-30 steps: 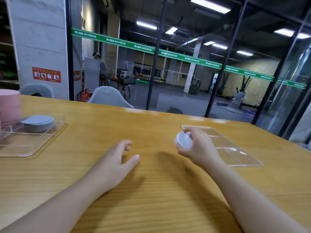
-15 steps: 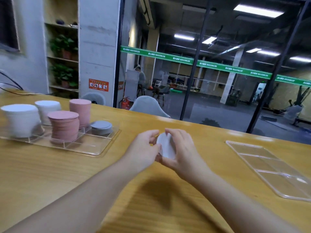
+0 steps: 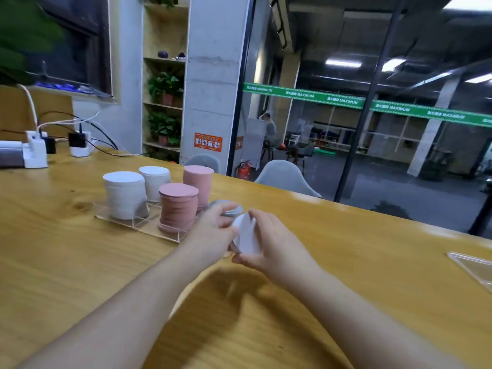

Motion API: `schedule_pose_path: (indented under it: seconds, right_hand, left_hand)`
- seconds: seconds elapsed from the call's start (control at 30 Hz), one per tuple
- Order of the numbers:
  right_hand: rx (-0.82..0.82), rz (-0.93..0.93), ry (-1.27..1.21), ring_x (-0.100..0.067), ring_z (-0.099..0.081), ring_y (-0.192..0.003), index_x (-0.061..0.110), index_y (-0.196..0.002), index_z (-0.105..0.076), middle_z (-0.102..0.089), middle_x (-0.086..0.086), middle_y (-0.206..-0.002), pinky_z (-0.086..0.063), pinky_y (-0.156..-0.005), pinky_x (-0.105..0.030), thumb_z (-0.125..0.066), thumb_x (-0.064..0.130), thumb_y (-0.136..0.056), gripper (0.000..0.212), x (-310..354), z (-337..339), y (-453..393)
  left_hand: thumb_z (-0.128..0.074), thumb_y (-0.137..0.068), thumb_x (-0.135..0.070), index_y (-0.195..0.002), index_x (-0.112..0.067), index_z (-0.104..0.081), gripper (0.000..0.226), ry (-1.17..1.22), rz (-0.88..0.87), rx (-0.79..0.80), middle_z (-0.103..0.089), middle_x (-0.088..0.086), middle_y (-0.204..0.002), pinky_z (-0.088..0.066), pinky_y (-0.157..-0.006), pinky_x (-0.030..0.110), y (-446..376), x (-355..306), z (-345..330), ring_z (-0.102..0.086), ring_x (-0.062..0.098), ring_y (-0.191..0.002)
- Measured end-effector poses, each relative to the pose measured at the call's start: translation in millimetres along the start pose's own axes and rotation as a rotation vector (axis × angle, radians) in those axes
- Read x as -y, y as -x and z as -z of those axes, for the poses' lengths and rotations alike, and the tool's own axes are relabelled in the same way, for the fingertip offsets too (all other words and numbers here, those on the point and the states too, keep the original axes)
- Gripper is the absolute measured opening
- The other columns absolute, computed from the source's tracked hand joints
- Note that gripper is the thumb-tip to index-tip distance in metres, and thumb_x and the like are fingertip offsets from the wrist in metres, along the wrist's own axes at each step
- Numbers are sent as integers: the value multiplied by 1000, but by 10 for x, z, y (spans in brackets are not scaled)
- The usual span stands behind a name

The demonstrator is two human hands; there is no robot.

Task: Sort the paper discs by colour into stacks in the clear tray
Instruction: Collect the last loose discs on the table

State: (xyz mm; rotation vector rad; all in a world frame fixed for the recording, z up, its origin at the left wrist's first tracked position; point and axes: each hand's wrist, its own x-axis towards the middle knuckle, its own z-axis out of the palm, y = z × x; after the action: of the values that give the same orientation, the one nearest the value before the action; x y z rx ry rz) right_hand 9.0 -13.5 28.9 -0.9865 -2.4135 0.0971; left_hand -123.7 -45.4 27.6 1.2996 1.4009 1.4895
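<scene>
Stretching across the scene, a wooden counter (image 3: pixel 80 262) with pale grain meets a glass wall; beyond lie a dim hall, grey shell chairs and a shelf of potted plants by a concrete pillar. At far left a clear tray (image 3: pixel 138 225) holds cylindrical stacks of thin round discs: two white stacks (image 3: pixel 125 195), two pink stacks (image 3: pixel 179 206) and a low grey stack (image 3: pixel 234 209). Near centre, the left hand (image 3: pixel 213 233) and right hand (image 3: pixel 269 243) meet, both pinching small white paper discs (image 3: pixel 246 237).
</scene>
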Motion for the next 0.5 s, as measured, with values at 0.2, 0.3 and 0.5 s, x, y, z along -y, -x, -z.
schedule_pose_path:
  seconds: [0.2,0.3,0.5]
  right_hand:
    - [-17,35,57,-18,-41,-122,13,-140,-32,-44,-5,-133,-36,-95,-26,-70,29,-76,76,64,-136,-316]
    - [-18,30,73,-18,-43,-120,15,-140,-31,-43,-4,-134,-37,-91,-26,-70,30,-75,78,71,-176,-458]
    - [6,-89,4,-18,-45,-119,19,-140,-32,-45,0,-133,-41,-92,-30,-71,30,-75,77,-23,-262,-644]
  left_hand:
    - [-43,-96,2,-134,-9,-43,40,36,-18,-87,-61,3,-116,-53,-82,33,-125,65,162,-61,15,-90]
    - [-41,-97,1,-133,-12,-44,38,24,-41,-121,-60,1,-117,-54,-80,27,-184,104,230,-61,8,-89]
    - [-39,-95,-4,-123,-26,-50,36,-334,-101,-168,-60,-11,-109,-37,-86,18,-301,275,320,-55,8,-105]
